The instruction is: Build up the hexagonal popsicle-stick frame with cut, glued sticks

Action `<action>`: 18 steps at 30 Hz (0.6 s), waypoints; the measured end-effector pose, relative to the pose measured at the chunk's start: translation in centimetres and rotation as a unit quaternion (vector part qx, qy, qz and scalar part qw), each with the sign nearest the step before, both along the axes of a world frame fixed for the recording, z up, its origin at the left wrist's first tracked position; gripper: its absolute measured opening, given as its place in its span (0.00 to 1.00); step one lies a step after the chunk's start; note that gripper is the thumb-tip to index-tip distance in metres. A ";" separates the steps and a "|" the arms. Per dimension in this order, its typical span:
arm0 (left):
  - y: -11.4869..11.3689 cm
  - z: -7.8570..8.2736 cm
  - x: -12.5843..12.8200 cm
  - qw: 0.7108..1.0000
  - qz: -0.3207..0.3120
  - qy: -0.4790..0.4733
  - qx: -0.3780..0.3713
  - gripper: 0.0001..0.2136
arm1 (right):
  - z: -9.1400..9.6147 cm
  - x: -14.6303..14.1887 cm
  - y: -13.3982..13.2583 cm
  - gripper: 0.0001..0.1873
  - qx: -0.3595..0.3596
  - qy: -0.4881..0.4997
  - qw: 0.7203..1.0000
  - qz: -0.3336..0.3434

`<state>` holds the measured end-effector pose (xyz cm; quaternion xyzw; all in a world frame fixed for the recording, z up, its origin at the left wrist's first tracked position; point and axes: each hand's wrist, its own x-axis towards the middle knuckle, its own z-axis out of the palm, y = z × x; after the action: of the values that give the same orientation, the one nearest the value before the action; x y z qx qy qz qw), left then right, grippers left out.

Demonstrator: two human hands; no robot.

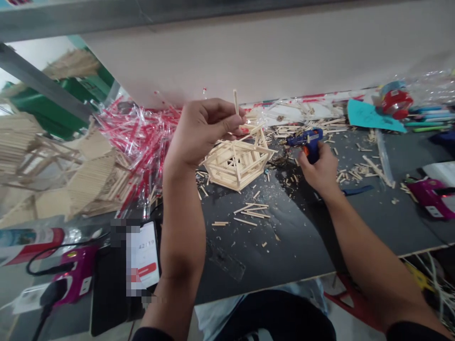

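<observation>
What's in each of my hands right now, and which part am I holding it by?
Your left hand pinches a thin wooden stick by its lower part, between thumb and fingers. Your right hand grips a blue hot glue gun by its handle.

the one clear reading is on a phone (144,251) lying on the worktop (302,237), well below and left of the left hand's fingers (216,118). its white screen shows digits that look like 42119, though the middle 1 could be a colon. beneath them sits a red button (147,271), its lettering too small to read. a label on the blue glue gun (308,139), touching the right hand's fingers (316,158), is a blur. so are the white labels on a magenta device (76,279) and the print on a red-banded bottle (31,241).
</observation>
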<state>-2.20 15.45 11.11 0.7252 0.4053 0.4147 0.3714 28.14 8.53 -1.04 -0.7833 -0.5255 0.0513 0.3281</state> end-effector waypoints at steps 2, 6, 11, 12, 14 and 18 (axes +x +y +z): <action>0.2 -0.1 0.0 0.999 0.010 0.013 0.028 0.03 | -0.1 -0.1 0.0 0.29 0.047 0.014 0.999 0.019; 0.8 -0.5 0.0 0.996 0.040 0.019 0.072 0.05 | 0.8 0.2 0.7 0.27 0.116 0.039 0.990 0.072; 1.1 -0.7 -0.2 0.993 0.031 0.059 0.095 0.08 | 4.8 1.0 3.4 0.21 0.120 -0.025 0.988 0.094; 1.1 -0.7 -0.2 0.992 0.033 0.067 0.100 0.09 | 5.7 1.0 4.0 0.20 0.115 -0.040 0.988 0.099; 1.0 -0.7 -0.1 0.989 0.042 0.087 0.112 0.10 | 7.1 0.9 5.0 0.19 0.106 -0.066 0.985 0.116; 0.8 -0.7 0.1 0.981 0.040 0.143 0.128 0.08 | 7.7 0.3 5.9 0.15 0.090 -0.105 0.975 0.174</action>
<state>-2.09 16.24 10.41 0.8014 0.4267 0.3699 0.1969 28.46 14.39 6.67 -0.6481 -0.6876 -0.0229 0.3265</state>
